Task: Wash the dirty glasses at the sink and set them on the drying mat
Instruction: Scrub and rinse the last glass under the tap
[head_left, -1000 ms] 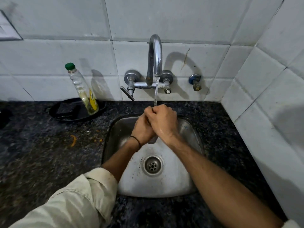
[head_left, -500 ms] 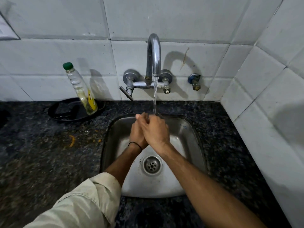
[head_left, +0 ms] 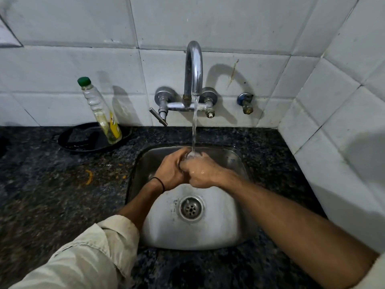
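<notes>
My left hand (head_left: 169, 171) and my right hand (head_left: 203, 173) are clasped together over the steel sink (head_left: 235, 232), fingers curled around each other. Water runs from the curved chrome tap (head_left: 193, 67) and lands where the two hands meet. Both hands are wet. I see no glass in the hands, in the sink or on the counter, and no drying mat is in view. A thin black band circles my left wrist.
A clear bottle with a green cap (head_left: 102, 113) leans in a black round tray (head_left: 79, 140) at the back left of the dark granite counter (head_left: 52, 195). An orange scrap (head_left: 89, 177) lies on the counter. White tiled walls close the back and right; a small valve (head_left: 245, 102) sticks out.
My hands have dropped lower into the sink and shifted from palms pressed together to fingers wrapped around each other. The water keeps running.
</notes>
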